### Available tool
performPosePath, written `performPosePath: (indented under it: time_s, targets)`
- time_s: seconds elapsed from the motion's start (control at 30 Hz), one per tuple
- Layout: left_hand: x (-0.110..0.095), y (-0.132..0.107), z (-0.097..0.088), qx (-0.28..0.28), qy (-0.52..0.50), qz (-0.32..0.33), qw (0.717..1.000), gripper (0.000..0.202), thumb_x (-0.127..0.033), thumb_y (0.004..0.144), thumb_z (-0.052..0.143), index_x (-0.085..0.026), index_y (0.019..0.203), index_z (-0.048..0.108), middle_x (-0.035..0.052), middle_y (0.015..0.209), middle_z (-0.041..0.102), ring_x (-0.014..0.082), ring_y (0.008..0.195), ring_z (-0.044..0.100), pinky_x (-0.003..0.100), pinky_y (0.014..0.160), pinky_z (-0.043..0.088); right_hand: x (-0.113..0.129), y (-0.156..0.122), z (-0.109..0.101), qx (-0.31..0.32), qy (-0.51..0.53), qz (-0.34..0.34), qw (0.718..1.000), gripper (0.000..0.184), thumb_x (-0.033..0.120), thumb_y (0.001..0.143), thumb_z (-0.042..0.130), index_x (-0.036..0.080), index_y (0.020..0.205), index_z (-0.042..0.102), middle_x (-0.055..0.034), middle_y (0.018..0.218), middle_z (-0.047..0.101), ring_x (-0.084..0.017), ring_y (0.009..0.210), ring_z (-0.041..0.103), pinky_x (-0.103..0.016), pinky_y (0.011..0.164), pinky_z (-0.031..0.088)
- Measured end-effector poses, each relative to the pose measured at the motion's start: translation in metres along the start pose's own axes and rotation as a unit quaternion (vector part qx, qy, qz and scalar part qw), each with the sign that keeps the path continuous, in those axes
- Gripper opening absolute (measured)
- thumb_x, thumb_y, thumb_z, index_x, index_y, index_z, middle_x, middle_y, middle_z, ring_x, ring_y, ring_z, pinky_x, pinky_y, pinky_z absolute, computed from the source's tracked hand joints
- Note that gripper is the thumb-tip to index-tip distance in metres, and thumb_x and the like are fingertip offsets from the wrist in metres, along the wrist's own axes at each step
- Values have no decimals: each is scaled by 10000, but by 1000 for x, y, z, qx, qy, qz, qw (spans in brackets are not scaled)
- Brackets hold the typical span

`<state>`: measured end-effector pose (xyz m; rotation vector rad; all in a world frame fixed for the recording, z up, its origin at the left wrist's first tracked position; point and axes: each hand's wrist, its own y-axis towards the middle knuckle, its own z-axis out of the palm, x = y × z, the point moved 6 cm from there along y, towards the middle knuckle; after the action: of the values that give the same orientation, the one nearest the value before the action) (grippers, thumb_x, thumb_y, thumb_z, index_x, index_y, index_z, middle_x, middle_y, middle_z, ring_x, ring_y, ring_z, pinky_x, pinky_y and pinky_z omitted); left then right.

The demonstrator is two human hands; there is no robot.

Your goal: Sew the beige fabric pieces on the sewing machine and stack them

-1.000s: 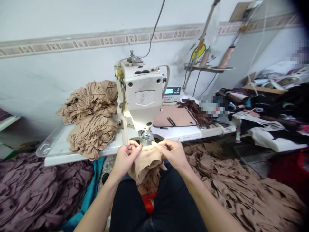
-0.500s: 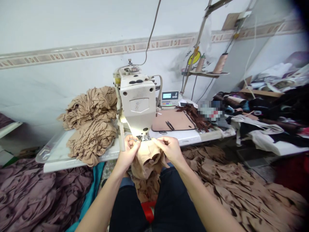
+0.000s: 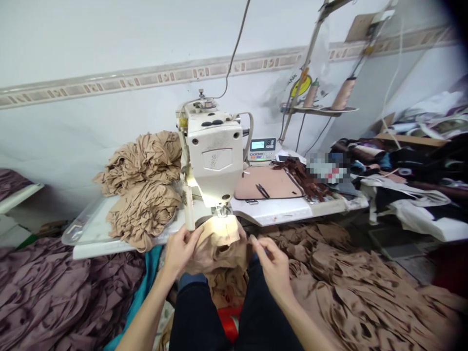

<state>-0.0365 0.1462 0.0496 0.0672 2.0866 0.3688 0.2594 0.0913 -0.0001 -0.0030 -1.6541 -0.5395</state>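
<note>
Your left hand (image 3: 179, 252) has its fingers (image 3: 193, 236) closed on the tan stretch fabric (image 3: 218, 233), gripping it just in front of the presser foot (image 3: 224, 210). Your right hand (image 3: 273, 267) sits a little apart, its fingers (image 3: 256, 243) bunched at the fabric's edge; whether they hold it can't be told. The fabric hangs toward your lap, directly below the white industrial sewing machine (image 3: 214, 156). On the counter (image 3: 272, 210), a pile of tan garments (image 3: 142, 187) lies left of the machine and a pink pad (image 3: 268, 183) lies right of it. More tan fabric (image 3: 351, 287) heaps on the floor to your right, and mauve fabric (image 3: 62, 287) to your left.
</note>
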Motion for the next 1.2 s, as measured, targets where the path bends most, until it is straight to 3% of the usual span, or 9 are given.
performPosePath:
  time_s: [0.13, 0.3, 0.47, 0.6, 0.77, 0.83, 0.97, 1.07, 1.2]
  targets:
    - [14, 5, -15, 16, -47, -6, 999, 333, -512, 819, 827, -194, 763, 744, -37, 576, 536, 151, 570, 495, 255, 591, 372, 20, -24, 34, 112, 37, 2, 993, 385, 454, 1026, 671, 190, 758, 757, -66, 800, 708, -200, 722, 664, -287, 606, 482]
    - [18, -11, 0, 48, -171, -74, 981, 418, -580, 808, 841, -174, 880, 774, 16, 711, 686, 175, 665, 614, 253, 645, 483, 24, -22, 75, 209, 28, 75, 975, 378, 515, 881, 821, 174, 1040, 786, -68, 1023, 709, -117, 569, 577, -237, 451, 378]
    - [25, -51, 22, 89, -224, -121, 963, 450, -611, 883, 774, -161, 889, 783, 41, 779, 709, 191, 740, 649, 261, 692, 514, 33, -21, 70, 173, 40, 87, 980, 411, 515, 887, 793, 160, 1083, 728, -8, 813, 668, -122, 556, 522, -239, 500, 403]
    - [15, -74, 34, 219, -217, -55, 950, 413, -518, 948, 740, -152, 759, 762, 40, 787, 630, 162, 735, 591, 241, 664, 454, 43, -27, 55, 214, 49, 106, 970, 478, 578, 996, 631, 191, 718, 595, 25, 617, 509, -127, 561, 437, -251, 512, 341]
    - [-2, -86, 36, 232, -200, -37, 951, 245, -415, 941, 763, -187, 1027, 744, 61, 1043, 662, 144, 770, 569, 253, 706, 451, 48, -48, 56, 508, -20, 107, 855, 492, 389, 949, 701, 196, 589, 426, 70, 562, 360, -91, 543, 301, -249, 509, 227]
    - [-7, -98, 52, 311, -175, -53, 933, 319, -389, 895, 807, -197, 1136, 724, 54, 1081, 673, 126, 722, 531, 246, 674, 434, 47, -50, 53, 554, -55, 86, 826, 480, 324, 903, 748, 184, 557, 446, 81, 543, 327, -81, 531, 269, -252, 504, 193]
    - [-11, -125, 81, 471, -178, -82, 860, 322, -460, 896, 791, -146, 921, 725, -3, 765, 605, 124, 665, 481, 231, 612, 370, 46, -40, 43, 567, -108, 33, 816, 363, 327, 806, 892, 159, 592, 652, 77, 560, 415, -84, 553, 352, -253, 547, 239]
    - [-3, -123, 77, 440, -201, -122, 867, 435, -562, 939, 720, -135, 856, 706, -15, 698, 548, 117, 637, 450, 228, 590, 349, 42, -29, 30, 526, -89, 51, 844, 236, 380, 864, 863, 174, 769, 796, 16, 718, 633, -133, 679, 547, -250, 627, 354]
    - [-2, -107, 59, 338, -206, -112, 911, 428, -566, 942, 736, -139, 962, 747, -15, 722, 538, 119, 659, 462, 219, 597, 360, 25, -24, 21, 446, -10, 133, 885, 389, 517, 932, 761, 158, 783, 777, -13, 747, 621, -146, 671, 543, -256, 602, 382]
